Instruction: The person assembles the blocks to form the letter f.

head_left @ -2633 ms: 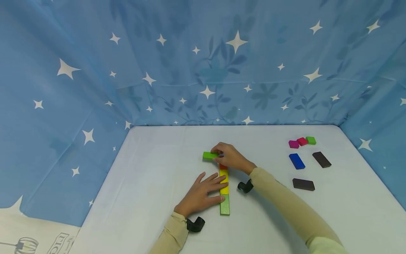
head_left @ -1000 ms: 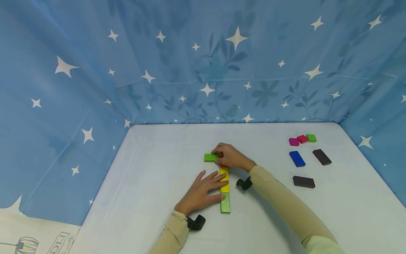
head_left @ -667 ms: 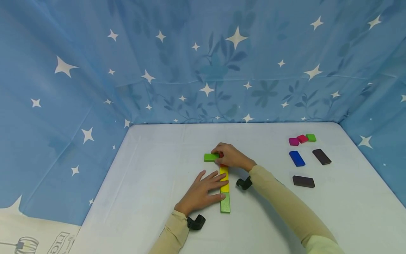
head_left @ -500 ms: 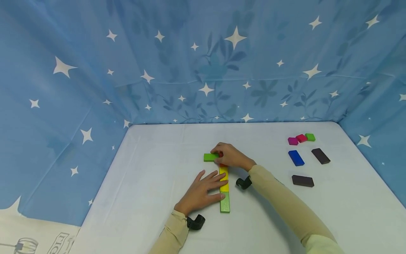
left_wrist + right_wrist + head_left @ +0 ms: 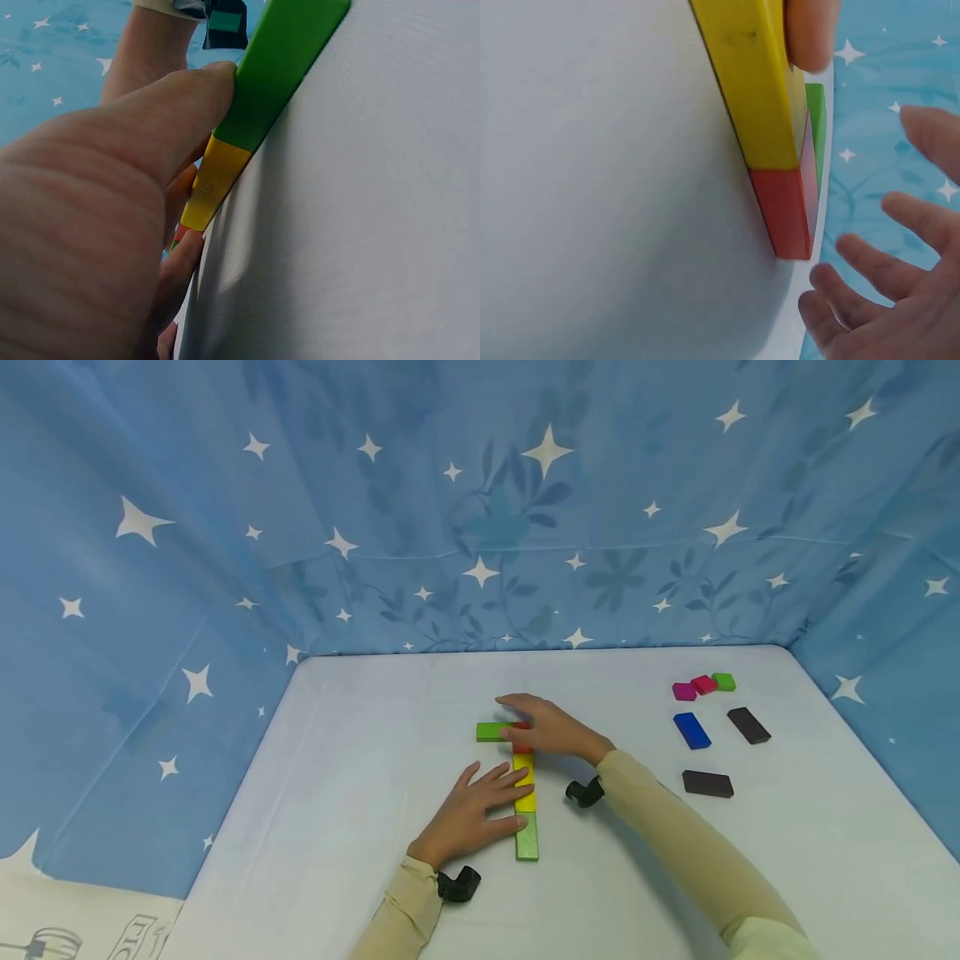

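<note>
A row of flat toy blocks lies on the white table: a light green block nearest, a yellow block, then a red block. A bright green block extends leftward from the red one's far end. My left hand rests with spread fingers over the yellow part, thumb on the light green block. My right hand hovers above the red block, fingers extended, partly covering it. The right wrist view shows those right fingers apart from the red block, holding nothing.
To the right lie a blue block, two dark blocks, one tilted and one crosswise. Behind them sit small magenta, pinkish-red and green pieces. A starry blue curtain borders the table.
The bright green block shifted slightly toward me and came against the red one. My right hand then let go of it and its fingers straightened. My left hand kept its place.
</note>
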Demonstrator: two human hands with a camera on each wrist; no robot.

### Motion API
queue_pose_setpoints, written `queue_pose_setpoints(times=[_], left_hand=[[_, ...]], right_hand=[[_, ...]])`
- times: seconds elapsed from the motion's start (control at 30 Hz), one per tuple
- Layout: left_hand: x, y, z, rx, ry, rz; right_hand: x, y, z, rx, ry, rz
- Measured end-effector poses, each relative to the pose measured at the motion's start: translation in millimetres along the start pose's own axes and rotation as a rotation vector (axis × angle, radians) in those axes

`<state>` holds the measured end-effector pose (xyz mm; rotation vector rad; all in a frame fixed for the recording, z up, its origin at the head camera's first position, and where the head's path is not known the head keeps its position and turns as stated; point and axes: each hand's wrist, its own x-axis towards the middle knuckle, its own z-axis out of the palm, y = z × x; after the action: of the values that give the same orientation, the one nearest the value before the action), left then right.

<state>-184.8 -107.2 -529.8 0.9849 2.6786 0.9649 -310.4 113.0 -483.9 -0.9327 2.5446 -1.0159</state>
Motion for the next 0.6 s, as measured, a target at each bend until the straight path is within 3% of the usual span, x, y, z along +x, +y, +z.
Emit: queue_pose_setpoints(times=[0.23,0.6], left_hand=[[-1.2,0.5,-0.2,0.007,-0.001,-0.005],[-1.5,3.7,-2.2,0.012,0.013,0.010]], right_hand=[[-17,3,-9,-0.029,0.008,0.024],[-58,20,-22,-0.016,0.077,0.129]])
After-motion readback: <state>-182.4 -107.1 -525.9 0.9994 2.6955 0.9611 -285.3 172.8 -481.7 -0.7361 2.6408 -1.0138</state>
